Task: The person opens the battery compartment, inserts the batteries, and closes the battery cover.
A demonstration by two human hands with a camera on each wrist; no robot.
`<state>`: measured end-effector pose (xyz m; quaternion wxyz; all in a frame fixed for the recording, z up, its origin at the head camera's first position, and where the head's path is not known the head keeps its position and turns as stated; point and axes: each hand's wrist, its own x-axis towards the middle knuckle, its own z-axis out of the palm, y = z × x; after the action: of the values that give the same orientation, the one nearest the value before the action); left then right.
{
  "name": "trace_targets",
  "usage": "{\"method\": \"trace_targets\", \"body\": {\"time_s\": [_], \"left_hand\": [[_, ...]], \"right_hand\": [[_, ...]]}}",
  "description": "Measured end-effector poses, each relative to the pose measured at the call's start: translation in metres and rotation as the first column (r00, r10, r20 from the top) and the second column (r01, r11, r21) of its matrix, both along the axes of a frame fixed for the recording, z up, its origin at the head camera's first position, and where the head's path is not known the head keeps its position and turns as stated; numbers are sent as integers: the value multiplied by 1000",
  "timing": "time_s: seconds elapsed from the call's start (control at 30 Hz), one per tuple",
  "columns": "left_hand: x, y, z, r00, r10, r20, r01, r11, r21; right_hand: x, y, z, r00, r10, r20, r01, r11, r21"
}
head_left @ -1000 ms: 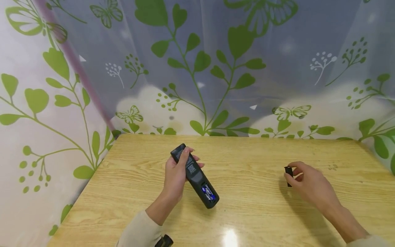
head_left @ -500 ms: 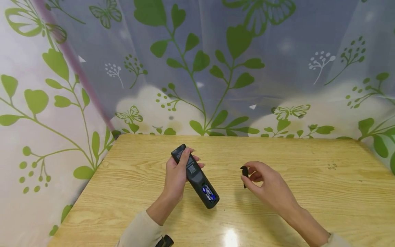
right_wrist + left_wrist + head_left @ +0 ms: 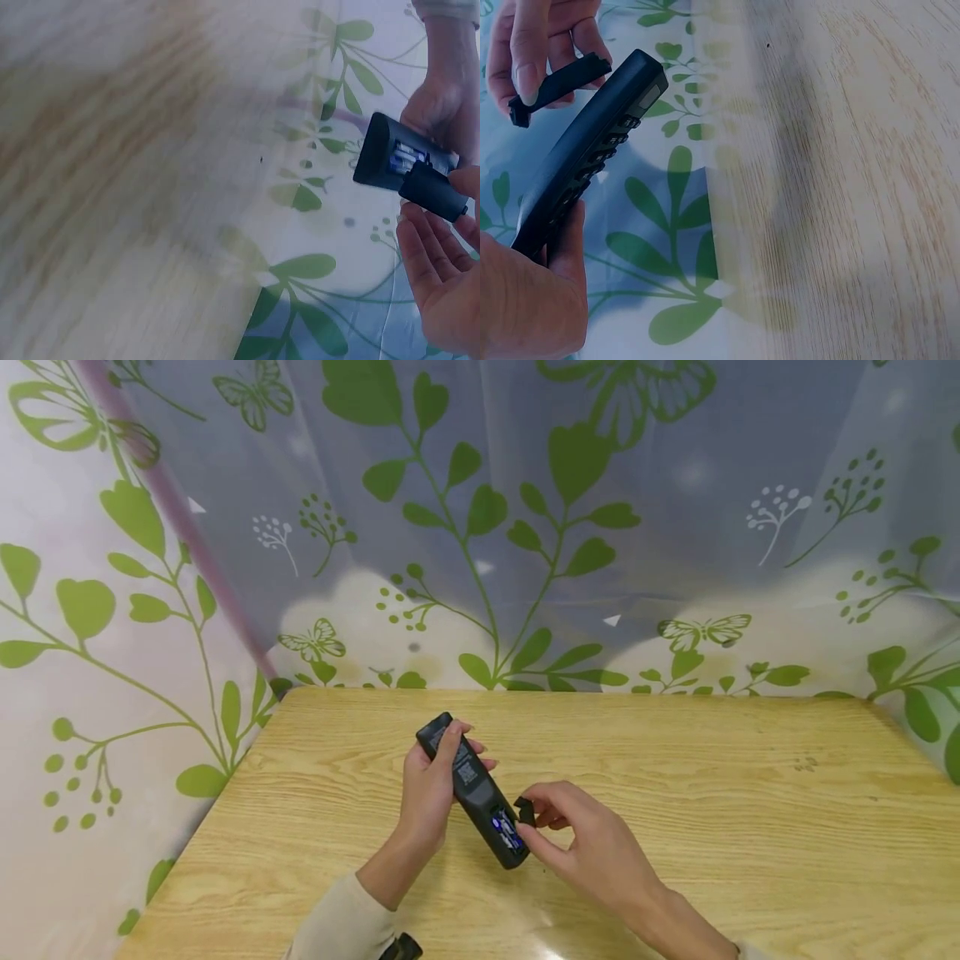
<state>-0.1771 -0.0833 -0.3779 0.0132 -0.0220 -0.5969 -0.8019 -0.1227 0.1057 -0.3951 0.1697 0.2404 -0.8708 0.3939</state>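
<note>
My left hand (image 3: 427,785) grips a black remote control (image 3: 472,785) by its upper part, back side up, thumb across the labels. At its lower end the battery compartment is uncovered, and batteries (image 3: 506,829) show inside. Between thumb and fingers my right hand (image 3: 592,835) pinches a small black battery cover (image 3: 525,811), close beside that compartment. In the left wrist view, the cover (image 3: 562,82) is held over the back of the remote (image 3: 592,142), with a gap visible between them. The right wrist view has the cover (image 3: 433,193) overlapping part of the compartment.
A wooden table (image 3: 712,777) lies under both hands. Behind it hangs a curtain (image 3: 525,568) printed with green leaves and butterflies, with another patterned sheet (image 3: 112,652) along the left. A dark object (image 3: 402,947) pokes out by the left sleeve (image 3: 345,918).
My right hand has moved left across the table with the battery cover, from well right of the remote to beside its battery compartment. The left hand and remote have hardly moved.
</note>
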Motion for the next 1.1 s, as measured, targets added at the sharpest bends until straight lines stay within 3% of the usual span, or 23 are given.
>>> {"method": "trace_targets", "body": {"time_s": [0.33,0.6,0.87,1.1], "left_hand": [[-1,2,0,1000,-18,-15,18,999,26],[0,2,-1,1000,4,-27,-3,1000,17],[1,4,-2,999,24,-32,-23,999,29],[3,5,-1,999,27,-43,-25,999,36]], "right_hand": [[1,-8,-6,1000,-7,-16,6,1000,-24],[1,-11,-12,992,-63,-114,69,997,45],[2,-13,-16,956,-94,-278,125,987,98],[3,-15,-19,956,-81,-280,114,988,106]]}}
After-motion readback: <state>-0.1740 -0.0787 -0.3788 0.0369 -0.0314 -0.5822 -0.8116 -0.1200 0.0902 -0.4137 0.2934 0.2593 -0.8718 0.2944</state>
